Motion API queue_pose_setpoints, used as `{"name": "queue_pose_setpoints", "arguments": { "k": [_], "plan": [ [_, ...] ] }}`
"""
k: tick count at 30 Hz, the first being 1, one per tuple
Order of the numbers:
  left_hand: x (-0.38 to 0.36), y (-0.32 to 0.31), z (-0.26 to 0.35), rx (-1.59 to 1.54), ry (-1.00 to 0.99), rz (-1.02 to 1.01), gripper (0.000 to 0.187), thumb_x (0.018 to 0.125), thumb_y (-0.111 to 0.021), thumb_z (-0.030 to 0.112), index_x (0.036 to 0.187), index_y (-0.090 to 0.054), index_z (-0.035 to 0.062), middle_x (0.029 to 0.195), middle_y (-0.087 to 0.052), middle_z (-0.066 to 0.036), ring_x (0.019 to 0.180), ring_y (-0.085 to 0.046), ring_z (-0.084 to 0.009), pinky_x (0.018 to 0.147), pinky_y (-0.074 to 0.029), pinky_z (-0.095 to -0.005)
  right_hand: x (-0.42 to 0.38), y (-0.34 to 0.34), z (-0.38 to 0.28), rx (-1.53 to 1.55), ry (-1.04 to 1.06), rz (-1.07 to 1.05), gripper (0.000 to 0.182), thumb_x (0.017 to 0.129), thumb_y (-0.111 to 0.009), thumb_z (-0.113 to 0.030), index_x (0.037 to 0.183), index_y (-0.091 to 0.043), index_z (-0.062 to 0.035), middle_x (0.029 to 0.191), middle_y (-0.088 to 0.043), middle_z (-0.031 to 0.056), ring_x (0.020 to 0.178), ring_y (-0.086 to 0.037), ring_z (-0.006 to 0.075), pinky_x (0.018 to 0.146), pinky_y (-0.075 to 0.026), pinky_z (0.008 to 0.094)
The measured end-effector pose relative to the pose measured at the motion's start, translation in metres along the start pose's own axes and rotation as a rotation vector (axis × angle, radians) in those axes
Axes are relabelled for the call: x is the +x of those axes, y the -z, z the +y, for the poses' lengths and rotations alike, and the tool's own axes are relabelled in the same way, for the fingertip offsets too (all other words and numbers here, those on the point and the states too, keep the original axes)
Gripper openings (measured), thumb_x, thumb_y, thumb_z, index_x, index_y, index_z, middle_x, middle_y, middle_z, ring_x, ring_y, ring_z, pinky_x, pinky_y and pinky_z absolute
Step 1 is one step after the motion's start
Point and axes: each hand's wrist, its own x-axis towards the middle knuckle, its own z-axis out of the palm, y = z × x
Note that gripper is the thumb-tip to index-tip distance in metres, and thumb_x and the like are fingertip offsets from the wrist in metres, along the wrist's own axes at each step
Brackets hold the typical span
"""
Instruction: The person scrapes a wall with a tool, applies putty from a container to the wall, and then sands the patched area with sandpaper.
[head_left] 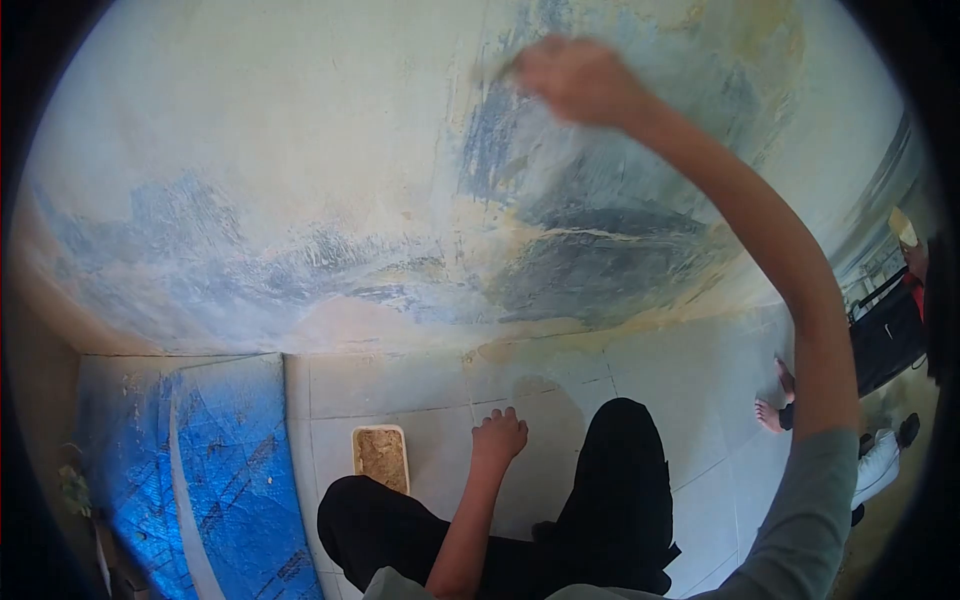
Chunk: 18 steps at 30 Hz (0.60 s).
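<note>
My right hand (575, 80) is raised against the upper part of a patchy wall (380, 150) with blue-grey and yellowish stains. Its fingers are curled round something thin and dark that is blurred by motion, too unclear to name. Lower down, my left hand (500, 434) hangs over the tiled floor between my knees, its fingers slightly bent and apart, with nothing visible in it. To its left, a white rectangular tray (405, 462) holding a brown, paste-like material stands on the floor, partly behind my knee.
A blue plastic-covered sheet (235, 450) lies on the floor at the left. At the right edge are another person's bare feet (768, 414), a black garment or bag (888, 340) and a white item (876, 466). A plant (75, 492) shows at far left.
</note>
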Motion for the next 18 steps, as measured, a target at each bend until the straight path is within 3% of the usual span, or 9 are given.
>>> {"name": "queue_pose_setpoints", "arguments": {
  "k": [2,4,10,11,12,14,15,16,18],
  "plan": [
    [0.0,-0.003,0.0,-0.018,-0.012,-0.002,0.038,0.09,-0.049,0.036,0.108,-0.055,0.0029,0.106,-0.061,-0.022,0.096,-0.063,-0.0402,0.079,-0.051,-0.053,-0.001,0.012,0.035,-0.142,-0.517,-0.011,0.012,0.083,-0.057,-0.013,0.088,-0.067,-0.0157,0.07,-0.064,0.0046,0.061,-0.063,0.0223,0.054,-0.052,0.035],
    [0.001,-0.008,-0.002,-0.025,-0.015,0.014,0.036,0.09,-0.051,0.035,0.107,-0.056,0.0036,0.105,-0.061,-0.02,0.095,-0.063,-0.0382,0.077,-0.051,-0.0528,0.014,0.021,0.037,-0.151,-0.652,0.352,0.012,0.081,-0.052,-0.013,0.082,-0.064,-0.0088,0.069,-0.057,0.0082,0.063,-0.058,0.0264,0.053,-0.047,0.0382],
    [0.004,-0.007,-0.002,0.008,0.0,-0.009,0.039,0.091,-0.049,0.037,0.111,-0.054,0.0043,0.108,-0.06,-0.022,0.096,-0.063,-0.0401,0.08,-0.051,-0.0529,0.015,0.004,0.034,-0.011,-0.041,0.066,0.019,0.08,-0.054,-0.014,0.095,-0.065,-0.0098,0.066,-0.054,0.0055,0.058,-0.056,0.0252,0.049,-0.047,0.0378],
    [0.003,-0.009,-0.002,0.02,0.001,-0.015,0.039,0.091,-0.049,0.038,0.112,-0.054,0.0046,0.109,-0.06,-0.022,0.096,-0.063,-0.04,0.08,-0.051,-0.053,0.031,0.042,0.032,-0.04,-0.361,-0.226,0.04,0.083,-0.055,-0.021,0.121,-0.059,-0.0097,0.091,-0.063,0.0123,0.084,-0.062,0.0294,0.07,-0.052,0.0419],
    [0.004,-0.01,-0.001,0.021,-0.005,-0.013,0.039,0.091,-0.049,0.038,0.112,-0.054,0.0046,0.109,-0.06,-0.022,0.096,-0.063,-0.04,0.08,-0.051,-0.053,0.025,0.034,0.039,-0.046,-0.361,-0.228,0.04,0.083,-0.055,-0.021,0.121,-0.059,-0.0097,0.091,-0.063,0.0123,0.084,-0.062,0.0294,0.07,-0.052,0.0419],
    [0.004,-0.009,0.001,-0.012,-0.013,-0.022,0.04,0.091,-0.049,0.038,0.112,-0.054,0.0048,0.109,-0.06,-0.022,0.097,-0.063,-0.0396,0.081,-0.051,-0.0533,0.018,0.019,0.049,-0.206,-0.736,-0.065,0.011,0.084,-0.056,-0.015,0.083,-0.067,-0.0133,0.057,-0.058,0.0056,0.053,-0.06,0.023,0.05,-0.05,0.0348],
    [0.005,-0.01,0.001,-0.007,-0.019,-0.011,0.04,0.091,-0.049,0.038,0.112,-0.054,0.0048,0.109,-0.06,-0.022,0.097,-0.063,-0.0396,0.081,-0.051,-0.0533,0.019,0.014,0.032,-0.023,-0.495,0.271,0.013,0.086,-0.056,-0.016,0.078,-0.064,-0.0101,0.065,-0.061,0.0043,0.06,-0.062,0.021,0.052,-0.05,0.0336],
    [0.004,-0.012,0.0,-0.002,-0.025,0.015,0.038,0.09,-0.051,0.037,0.11,-0.056,0.005,0.106,-0.061,-0.019,0.095,-0.064,-0.0378,0.078,-0.051,-0.0532,0.023,0.008,0.017,-0.169,-0.183,0.156,0.015,0.087,-0.056,-0.016,0.076,-0.063,-0.0109,0.075,-0.062,0.0023,0.069,-0.063,0.0195,0.054,-0.051,0.0334],
    [0.006,-0.016,-0.001,0.003,-0.033,0.049,0.037,0.089,-0.052,0.037,0.108,-0.058,0.0052,0.103,-0.062,-0.017,0.092,-0.064,-0.036,0.075,-0.051,-0.0531,0.031,0.009,0.025,-0.151,-0.213,0.15,0.013,0.087,-0.056,-0.016,0.076,-0.064,-0.0125,0.076,-0.062,0.002,0.071,-0.063,0.0188,0.055,-0.051,0.0329]
  ]
}}
